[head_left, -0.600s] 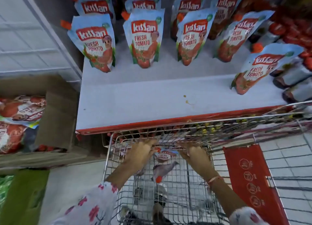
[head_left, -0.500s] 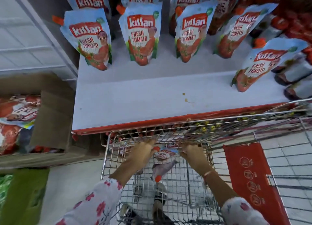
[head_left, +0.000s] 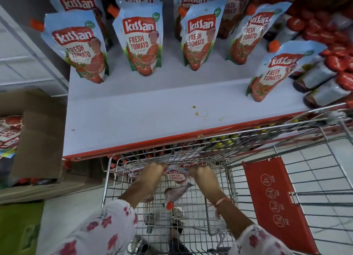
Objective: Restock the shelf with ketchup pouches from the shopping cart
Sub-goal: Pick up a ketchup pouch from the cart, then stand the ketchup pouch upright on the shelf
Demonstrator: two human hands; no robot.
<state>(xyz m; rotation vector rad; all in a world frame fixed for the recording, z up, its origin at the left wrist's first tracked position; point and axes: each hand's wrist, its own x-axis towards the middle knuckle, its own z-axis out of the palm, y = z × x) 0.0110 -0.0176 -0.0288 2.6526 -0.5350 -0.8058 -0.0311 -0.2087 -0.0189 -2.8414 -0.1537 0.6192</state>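
Note:
Both my hands reach down into the wire shopping cart (head_left: pixel 109 178). My left hand (head_left: pixel 150 173) and my right hand (head_left: pixel 202 175) each grip a top corner of one ketchup pouch (head_left: pixel 176 176), held between them near the cart's far wall. A second ketchup pouch (head_left: pixel 177 194) lies on the cart floor below, its red cap toward me. Several blue Kissan pouches, such as the one at the left (head_left: pixel 80 48) and one at the right (head_left: pixel 275 71), stand at the back of the white shelf (head_left: pixel 152 117).
The shelf's red front edge (head_left: pixel 133 146) overhangs the cart's far rim. Red-capped bottles (head_left: pixel 321 77) lie at the shelf's right end. An open cardboard box (head_left: pixel 38 140) with more pouches stands at the left. The cart's red child-seat flap (head_left: pixel 277 201) is at the right.
Both hands have closed in on the pouch and lifted it a little toward the cart's far rim. The view has shifted slightly.

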